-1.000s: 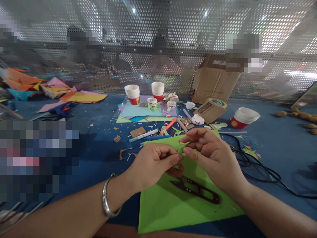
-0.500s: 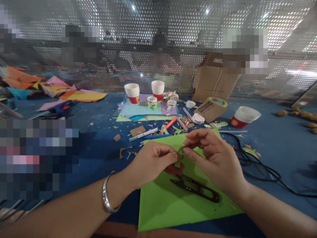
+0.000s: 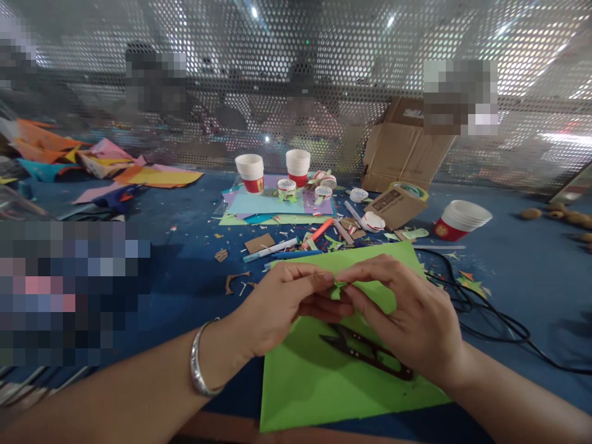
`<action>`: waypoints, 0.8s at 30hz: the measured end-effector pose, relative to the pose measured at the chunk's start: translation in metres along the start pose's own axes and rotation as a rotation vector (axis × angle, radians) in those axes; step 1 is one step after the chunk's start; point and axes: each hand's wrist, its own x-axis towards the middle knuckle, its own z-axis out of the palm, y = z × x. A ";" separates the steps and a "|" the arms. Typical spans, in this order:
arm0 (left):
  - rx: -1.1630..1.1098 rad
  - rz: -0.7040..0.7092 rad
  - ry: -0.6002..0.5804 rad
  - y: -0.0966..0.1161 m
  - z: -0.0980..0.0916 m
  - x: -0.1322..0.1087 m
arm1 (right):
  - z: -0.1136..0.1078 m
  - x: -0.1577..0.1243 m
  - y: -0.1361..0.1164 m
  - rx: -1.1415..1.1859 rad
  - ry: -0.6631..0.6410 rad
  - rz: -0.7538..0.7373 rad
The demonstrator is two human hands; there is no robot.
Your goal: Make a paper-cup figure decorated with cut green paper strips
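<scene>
Left hand (image 3: 277, 302) and right hand (image 3: 414, 314): fingers pinch small green paper (image 3: 337, 291) | it is over the near green sheet (image 3: 296, 388) | far: left cup stack (image 3: 250, 175), middle cup stack (image 3: 298, 168); right: red-and-white cup stack (image 3: 463, 219); cups sit inside cups

We've got the paper (image 3: 337, 291) right up at our fingertips, a tiny bright-green strip, left hand (image 3: 287, 302) and right hand (image 3: 414, 314) both pinching it! It's bunched at the top, bent or folded, we can't tell which, with a short flap angling down below our grip. We see it held above the green sheet (image 3: 300, 388), partly hidden by fingers.
</scene>
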 end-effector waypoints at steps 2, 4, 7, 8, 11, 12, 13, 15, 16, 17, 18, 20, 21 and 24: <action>0.022 0.020 -0.030 0.001 -0.001 0.000 | 0.000 0.000 0.001 0.010 0.001 -0.006; 0.094 0.070 -0.035 0.001 -0.001 0.001 | 0.000 0.001 0.002 0.014 0.010 -0.015; 0.249 0.170 -0.009 0.002 0.002 0.001 | 0.000 0.001 0.000 0.017 0.019 -0.037; 0.304 0.197 -0.001 0.002 0.003 0.000 | 0.001 0.001 0.000 0.017 0.020 -0.037; 0.485 0.232 0.043 0.002 0.006 -0.003 | 0.001 0.000 -0.001 0.020 0.041 0.026; 0.548 0.230 0.062 0.002 0.006 -0.004 | 0.002 0.000 -0.001 0.038 0.056 0.067; 0.605 0.226 0.078 0.002 0.006 -0.005 | 0.002 -0.001 0.000 0.069 0.073 0.114; 0.683 0.217 0.087 0.002 0.005 -0.006 | 0.004 -0.001 0.002 0.151 0.092 0.209; 0.689 0.210 0.078 0.002 0.004 -0.006 | 0.004 -0.001 0.003 0.195 0.093 0.253; 0.672 0.202 0.066 0.002 0.004 -0.006 | 0.005 -0.001 0.004 0.236 0.088 0.293; 0.639 0.191 0.053 0.002 0.003 -0.005 | 0.005 0.000 0.005 0.272 0.077 0.330; 0.560 0.170 0.034 0.003 0.003 -0.004 | 0.005 0.001 0.005 0.338 0.046 0.378; 0.530 0.163 0.028 0.003 0.003 -0.004 | 0.005 0.002 0.005 0.367 0.025 0.393; 0.537 0.160 0.032 0.005 0.005 -0.004 | 0.004 0.004 0.005 0.400 -0.052 0.422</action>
